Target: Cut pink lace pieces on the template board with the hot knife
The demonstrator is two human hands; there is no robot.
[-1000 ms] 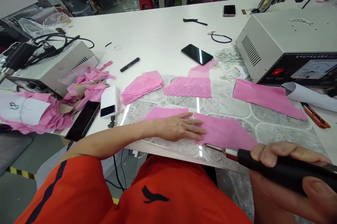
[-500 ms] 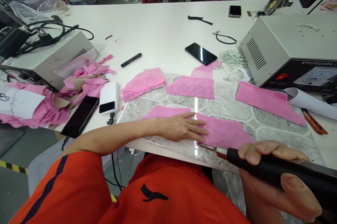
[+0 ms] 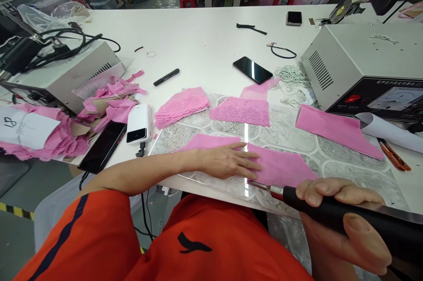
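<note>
My left hand (image 3: pixel 229 161) lies flat, palm down, with its fingers stretched over pink cloth. Under the fingertips, a smooth pink piece (image 3: pixel 280 164) reaches to the right, while another pink piece (image 3: pixel 209 141) shows behind the hand; whether the two overlap is hidden. My right hand (image 3: pixel 350 219) is wrapped round a thick black-handled tool (image 3: pixel 317 206) with a narrow metal tip. That tip meets the near edge of the right-hand cloth, just below my left fingers. Beyond them lie a stack of pink lace pieces (image 3: pixel 181 107) and a single lace-covered piece (image 3: pixel 241 111).
A marbled clear mat (image 3: pixel 284 127) covers the near tabletop. Grey machine boxes (image 3: pixel 350 61) flank both sides. On the table are a phone (image 3: pixel 253 69), a white power bank (image 3: pixel 139 122), a marker (image 3: pixel 166 77), an orange cutter (image 3: pixel 393 154) and a pink strip (image 3: pixel 340 131).
The view has shifted slightly, so the table sits a little lower. My left hand stays in place on the cloth, and the tool's tip remains at the cloth's edge.
</note>
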